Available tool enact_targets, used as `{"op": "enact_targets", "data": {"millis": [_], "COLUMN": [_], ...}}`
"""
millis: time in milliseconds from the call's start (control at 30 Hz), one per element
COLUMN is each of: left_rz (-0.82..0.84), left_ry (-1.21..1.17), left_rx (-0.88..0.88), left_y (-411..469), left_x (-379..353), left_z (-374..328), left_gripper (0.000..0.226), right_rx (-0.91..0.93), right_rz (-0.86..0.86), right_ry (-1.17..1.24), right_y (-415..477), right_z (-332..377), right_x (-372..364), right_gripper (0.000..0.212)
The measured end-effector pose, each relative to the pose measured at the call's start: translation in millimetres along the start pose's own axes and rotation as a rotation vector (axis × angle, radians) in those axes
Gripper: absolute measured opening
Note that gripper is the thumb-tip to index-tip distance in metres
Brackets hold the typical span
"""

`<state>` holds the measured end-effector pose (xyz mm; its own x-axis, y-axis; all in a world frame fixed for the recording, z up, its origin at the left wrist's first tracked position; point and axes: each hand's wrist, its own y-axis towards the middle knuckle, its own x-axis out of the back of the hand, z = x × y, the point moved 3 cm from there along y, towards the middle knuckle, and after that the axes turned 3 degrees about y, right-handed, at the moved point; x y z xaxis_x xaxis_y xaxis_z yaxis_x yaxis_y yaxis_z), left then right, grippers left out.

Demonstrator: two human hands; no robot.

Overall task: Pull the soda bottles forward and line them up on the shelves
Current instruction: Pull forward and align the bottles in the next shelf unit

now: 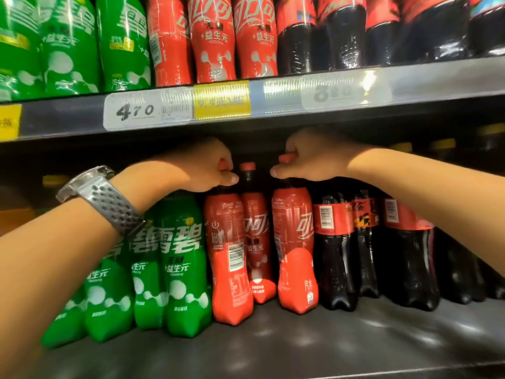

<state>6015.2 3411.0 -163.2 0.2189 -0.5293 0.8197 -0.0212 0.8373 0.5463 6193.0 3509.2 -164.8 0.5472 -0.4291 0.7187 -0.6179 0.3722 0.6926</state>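
Bottles of soda are packed on the shelf (355, 337) beneath both hands. The left hand (207, 165), with a watch (101, 198) at its wrist, is curled round the top of the first red bottle (229, 255), whose cap is hidden by the fingers. The right hand (308, 157) is pinched round the cap of the second red bottle (293, 250), and a sliver of red cap can be seen between thumb and fingers. Between the two hands, the third red bottle (255, 242) is set further back, with its cap untouched. Green bottles (180, 263) are ranked below the left wrist and dark bottles (336, 255) below the right forearm.

The bottles are judged to be full, so fairly heavy and stiff. Their glossy sleeves are probably slippery. The narrow footed bases may catch and tip if the pull is made by the cap alone. A hold at the neck, just under the cap, is better suited to sliding. Little room for lifting is left under the upper shelf (62, 119), just above the hands. The third red bottle has yet to be drawn level with its neighbours.
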Motion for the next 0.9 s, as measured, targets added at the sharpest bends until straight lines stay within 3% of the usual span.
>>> {"op": "enact_targets", "data": {"millis": [267,467,700,900], "left_rz": [-0.057,-0.023,-0.153,-0.095], "left_ry": [0.094,0.009,0.027,0.081], "left_rx": [0.022,-0.001,0.062,0.024], "left_y": [-2.9,-0.3,-2.2,-4.7], "left_x": [-1.9,0.5,-3.5,-1.5], "left_z": [3.7,8.3,-0.2,0.3], "left_gripper": [0.039,0.023,0.034,0.030], "right_rx": [-0.034,0.006,-0.019,-0.059], "right_rz": [0.035,0.118,0.064,0.062], "right_ry": [-0.154,-0.019,-0.135,-0.198], "right_y": [3.2,1.9,5.2,5.9], "right_z": [-7.9,-6.8,-5.9,-2.7], "right_x": [-3.6,0.1,-5.2,-6.2], "right_gripper": [0.060,0.041,0.048,0.044]}}
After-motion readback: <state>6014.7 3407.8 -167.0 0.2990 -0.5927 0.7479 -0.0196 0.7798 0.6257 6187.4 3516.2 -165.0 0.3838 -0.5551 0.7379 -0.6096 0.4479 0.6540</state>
